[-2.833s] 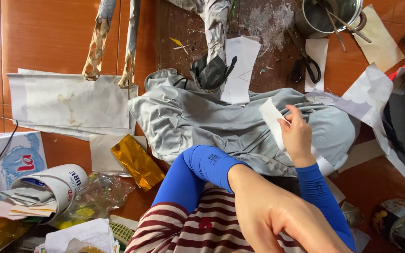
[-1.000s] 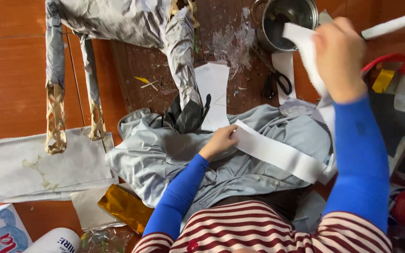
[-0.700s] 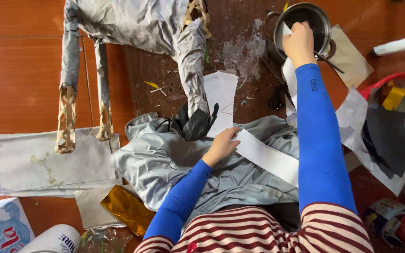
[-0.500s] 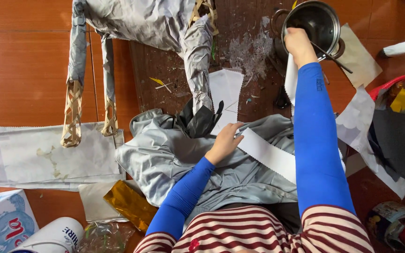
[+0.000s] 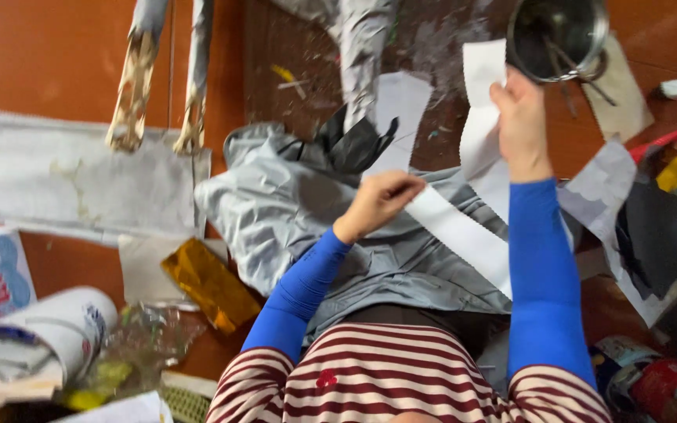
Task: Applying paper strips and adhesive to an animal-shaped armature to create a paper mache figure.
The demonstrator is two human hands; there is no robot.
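Right hand (image 5: pixel 520 117) pulled back from the metal pot (image 5: pixel 558 35) since half a second ago; we now see it just below the pot rim, fingers closed on the upper end of a long white paper strip (image 5: pixel 464 227). Strip runs down-left across the grey cloth (image 5: pixel 291 204) to the left hand (image 5: pixel 381 200), which pinches its lower part, fingers curled. Cloth lies bunched on the red-brown floor (image 5: pixel 48 55), partly over our lap. Head view only: gold foil piece (image 5: pixel 209 283) left of the cloth, white paper sheet (image 5: pixel 80 184) further left, black scrap (image 5: pixel 354 145) at the cloth's top edge.
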